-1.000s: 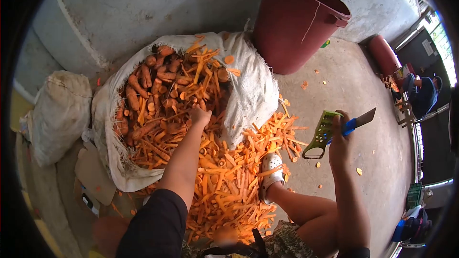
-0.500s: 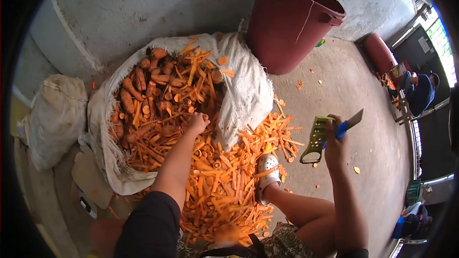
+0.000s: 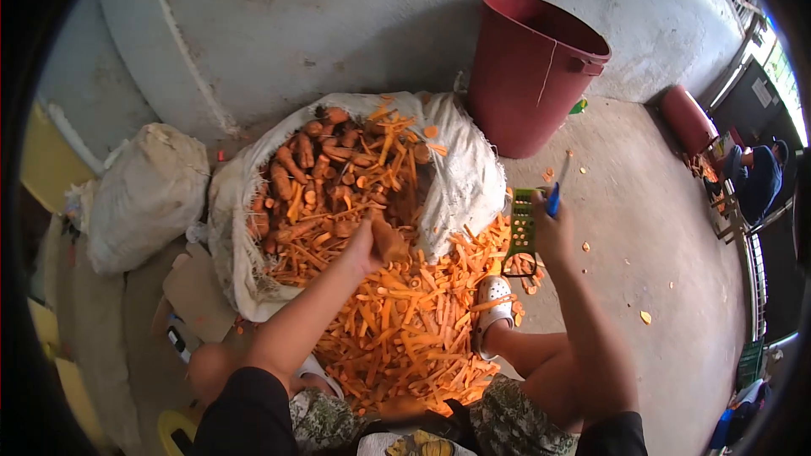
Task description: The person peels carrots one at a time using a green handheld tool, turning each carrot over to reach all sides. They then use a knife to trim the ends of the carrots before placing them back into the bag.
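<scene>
My left hand is closed on a carrot, a thick orange-brown one, just over the open white sack. Inside the sack lie several whole carrots and cut strips. A large heap of carrot strips spreads on the floor between my feet. On the right, my right hand grips a green slotted peeler or grater together with a blue-handled knife, its blade pointing up and away.
A tall red bin stands by the wall behind the sack. A tied, full sack sits at left, near flattened cardboard. At far right a person sits near another red bin.
My left hand has come up from the sack with a carrot in it. My right hand has moved left with the green tool and knife. The view has shifted.
</scene>
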A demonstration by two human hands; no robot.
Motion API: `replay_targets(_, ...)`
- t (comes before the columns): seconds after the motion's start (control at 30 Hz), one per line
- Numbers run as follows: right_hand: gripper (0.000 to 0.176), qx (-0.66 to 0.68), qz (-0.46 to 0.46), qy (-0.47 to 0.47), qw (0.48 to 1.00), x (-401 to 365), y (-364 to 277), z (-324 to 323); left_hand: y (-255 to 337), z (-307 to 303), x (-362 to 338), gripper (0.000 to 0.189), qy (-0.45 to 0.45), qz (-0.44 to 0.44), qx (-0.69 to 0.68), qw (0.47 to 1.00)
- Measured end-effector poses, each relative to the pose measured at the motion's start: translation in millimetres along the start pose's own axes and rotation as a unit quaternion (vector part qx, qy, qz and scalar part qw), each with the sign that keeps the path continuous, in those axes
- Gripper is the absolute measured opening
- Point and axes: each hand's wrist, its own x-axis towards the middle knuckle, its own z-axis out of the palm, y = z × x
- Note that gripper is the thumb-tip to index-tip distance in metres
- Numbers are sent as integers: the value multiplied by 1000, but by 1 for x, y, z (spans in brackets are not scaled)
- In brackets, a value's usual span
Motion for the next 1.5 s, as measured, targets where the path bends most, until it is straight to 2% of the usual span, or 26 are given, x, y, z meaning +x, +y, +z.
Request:
replay_targets(0.03, 22, -19, 32, -9, 999, -6, -11, 5, -9, 9, -17, 40, 51, -28, -54, 997)
replay_targets(0.07, 23, 19, 23, 13, 999, -14, -19, 15, -17, 16, -30, 40, 49, -22, -55, 997)
replay_targets(0.17, 23, 97, 59, -4, 993, -31, -22, 36, -33, 24, -64, 26, -47, -39, -37, 997)
replay_targets(0.2, 23, 126, 53, -5, 991, -40, -26, 45, -36, 30, -81, 26, -49, -34, -39, 997)
replay_targets(0.23, 22, 172, 110, -4, 979, -54, -45, 51, -39, 40, -103, 24, -51, -23, -41, 998)
replay_targets(0.3, 21, 225, 122, -39, 966, -64, -41, 64, -41, 44, -133, 21, -75, -9, -24, 997)
replay_targets(0.33, 19, 259, 133, -55, 955, -72, -45, 69, -45, 47, -147, 22, -35, 18, -10, 999)
replay_targets(0.37, 19, 260, 131, -62, 955, -80, -49, 73, -45, 46, -162, 24, -51, 26, 15, 998)
replay_targets(0.47, 20, 331, 172, -110, 921, -110, -77, 86, -48, 47, -206, 26, -59, 48, 61, 995)
replay_targets(0.53, 20, 411, 223, -141, 873, -140, -106, 90, -49, 37, -223, 26, -46, 55, 83, 994)
replay_targets(0.6, 19, 331, 184, -159, 912, -160, -98, 102, -52, 15, -231, 32, -124, 36, 37, 991)
replay_targets(0.63, 19, 296, 156, -156, 929, -166, -91, 108, -55, 9, -233, 31, -86, 26, 8, 996)
replay_targets(0.67, 20, 263, 125, -153, 944, -171, -85, 113, -58, 4, -235, 31, -85, 25, 9, 996)
replay_targets(0.73, 21, 284, 154, -147, 935, -178, -86, 119, -64, -1, -240, 30, -115, 33, -24, 992)
replay_targets(0.83, 21, 264, 135, -165, 941, -178, -72, 127, -71, -14, -228, 28, -116, 24, -7, 993)
replay_targets(0.87, 21, 235, 96, -154, 955, -177, -72, 128, -72, -18, -223, 27, -130, 24, 10, 991)
replay_targets(0.9, 20, 206, 57, -142, 966, -176, -74, 130, -72, -3, -236, 22, -77, 41, 14, 996)
replay_targets(1.0, 20, 195, 11, -120, 973, -175, -78, 134, -69, -2, -230, 21, -52, 43, 7, 998)
replay_targets(1.13, 20, 198, 22, -122, 972, -176, -82, 139, -67, -8, -219, 20, -43, 42, 4, 998)
replay_targets(1.23, 18, 110, -8, -112, 988, -166, -79, 141, -63, -8, -219, 21, -37, 25, 53, 998)
replay_targets(1.3, 18, 29, -50, -38, 998, -151, -69, 142, -62, -12, -223, 22, -98, 9, 143, 985)
replay_targets(1.33, 20, 9, -37, -1, 999, -131, -64, 140, -61, -11, -225, 22, -99, 7, 143, 985)
replay_targets(1.37, 22, 90, 17, 5, 996, -115, -58, 133, -60, -9, -229, 24, -90, -6, 179, 980)
replay_targets(1.4, 23, 83, -6, 36, 996, -101, -48, 130, -58, -6, -234, 27, -82, -18, 213, 973)
replay_targets(1.43, 22, 61, -15, 65, 996, -88, -43, 125, -56, -2, -243, 30, -112, 3, 238, 965)
replay_targets(1.5, 21, 38, -23, 92, 995, -84, -45, 122, -52, -2, -245, 31, -112, 2, 215, 970)
